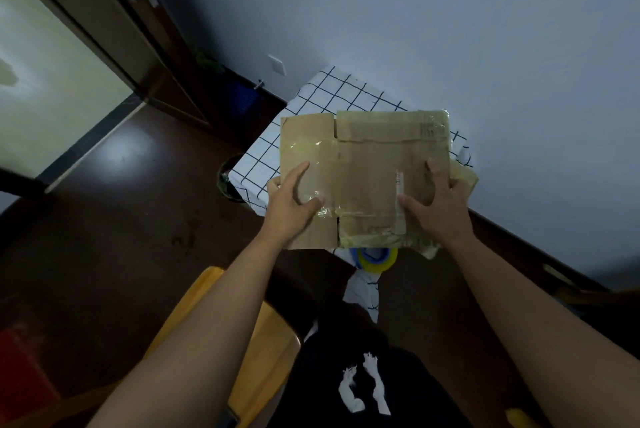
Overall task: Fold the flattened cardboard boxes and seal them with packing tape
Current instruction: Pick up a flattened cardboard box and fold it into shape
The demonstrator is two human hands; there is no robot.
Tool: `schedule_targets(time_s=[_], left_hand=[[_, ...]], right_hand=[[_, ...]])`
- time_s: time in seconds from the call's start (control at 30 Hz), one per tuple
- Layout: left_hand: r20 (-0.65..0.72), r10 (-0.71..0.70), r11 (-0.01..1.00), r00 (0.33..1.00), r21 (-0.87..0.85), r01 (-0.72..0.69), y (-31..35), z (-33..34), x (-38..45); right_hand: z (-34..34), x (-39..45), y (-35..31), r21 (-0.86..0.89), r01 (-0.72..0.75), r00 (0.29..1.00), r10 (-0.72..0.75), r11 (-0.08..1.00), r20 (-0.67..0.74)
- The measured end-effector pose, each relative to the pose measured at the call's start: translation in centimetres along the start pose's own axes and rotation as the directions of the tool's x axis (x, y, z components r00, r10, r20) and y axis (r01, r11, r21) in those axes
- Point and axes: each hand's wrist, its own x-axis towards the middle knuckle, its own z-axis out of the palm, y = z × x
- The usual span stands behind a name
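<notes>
A flattened brown cardboard box (367, 164) with old clear tape and a white label strip lies flat over a small table, held between both hands. My left hand (292, 202) grips its left edge, thumb and index finger on top and the other fingers under the board. My right hand (438, 202) holds the right side, fingers spread on the top face and thumb by the label strip. More flattened cardboard (465, 178) peeks out beneath on the right. A yellow roll of packing tape (377, 258) with a blue core shows just under the box's near edge.
The table wears a white cloth with a dark grid (332, 95) and stands against a pale wall. A yellow wooden stool (263, 341) is near my left arm. A dark door (104, 12) and a blue basket (242, 98) stand at the back left, a round bin (227, 178) beside the table.
</notes>
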Motion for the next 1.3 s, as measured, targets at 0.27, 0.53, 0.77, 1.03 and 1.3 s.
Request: schedule_targets(time_s=[0.27, 0.53, 0.77, 1.03, 1.3], left_hand=[[0.040, -0.003, 1.000, 0.999, 0.021, 0.002, 2.1, -0.4, 4.7], [-0.013, 0.040, 0.992, 0.999, 0.118, -0.038, 5.3, -3.2, 7.7], [0.035, 0.113, 0.988, 0.993, 0.106, -0.116, 7.3, -4.6, 13.8], [0.287, 0.059, 0.987, 0.956, 0.127, -0.099, 2.8, -4.9, 25.1], [0.439, 0.015, 0.986, 0.898, 0.141, -0.086, -3.7, -9.2, 34.2]], right_hand=[[0.1, 4.2, -1.1, 0.029, -0.024, 1.000, 0.024, 0.999, -0.005], [-0.8, 8.0, -5.3, 0.058, 0.015, 0.998, -0.018, 0.998, 0.054], [-1.4, 11.6, -8.1, 0.110, -0.003, 1.000, 0.004, 0.994, -0.012], [5.5, 15.5, -10.7, 0.140, -0.217, 0.964, 0.235, 0.966, -0.127], [14.9, 16.9, -16.0, 0.187, -0.411, 0.895, 0.433, 0.893, -0.104]])
